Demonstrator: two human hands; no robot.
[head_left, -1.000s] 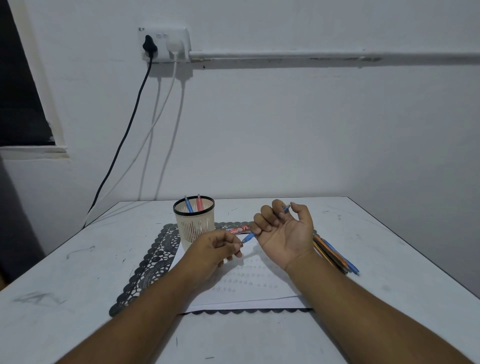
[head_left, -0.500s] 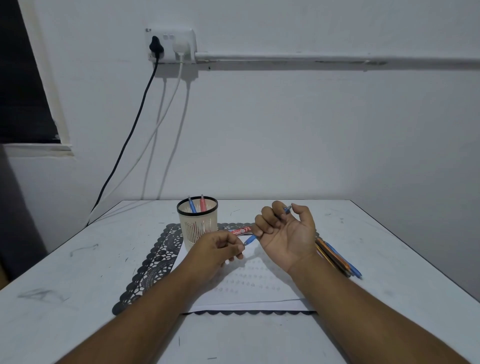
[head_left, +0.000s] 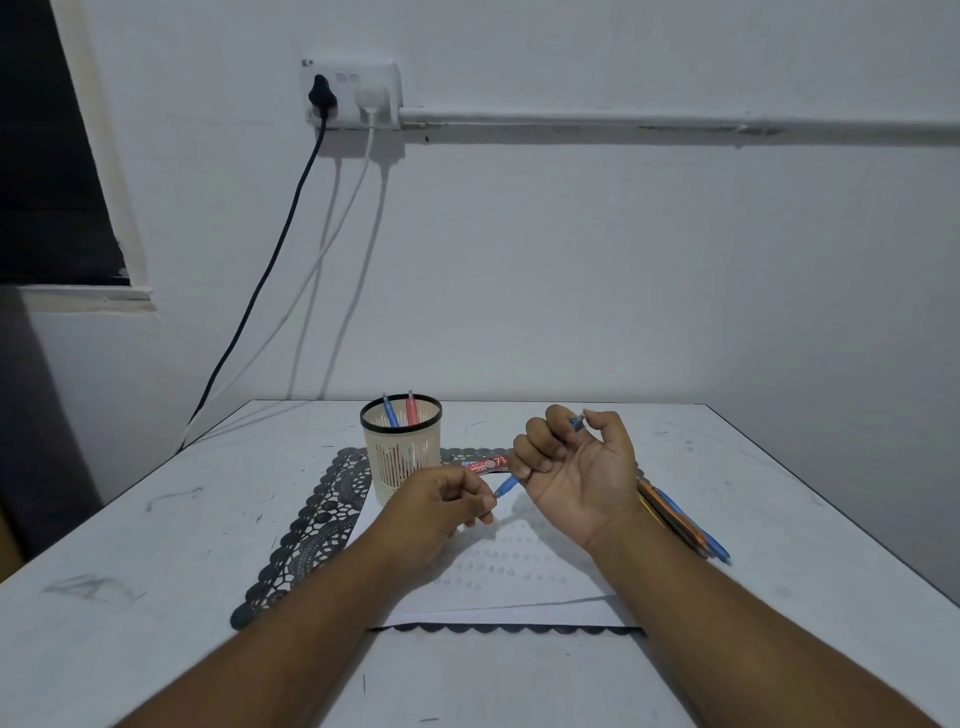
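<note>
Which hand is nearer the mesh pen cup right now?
Left. The left hand sits just right of the mesh pen cup, pinching the tip of the blue pen; the right hand grips that pen farther right.

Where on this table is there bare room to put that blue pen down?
Bare table lies left of the lace mat and at the back right, beyond the pile of pens. The near strip before the mat is crossed by both forearms. Crowded: the mat's back, with pen cup, red box, left hand and right hand holding the blue pen.
</note>
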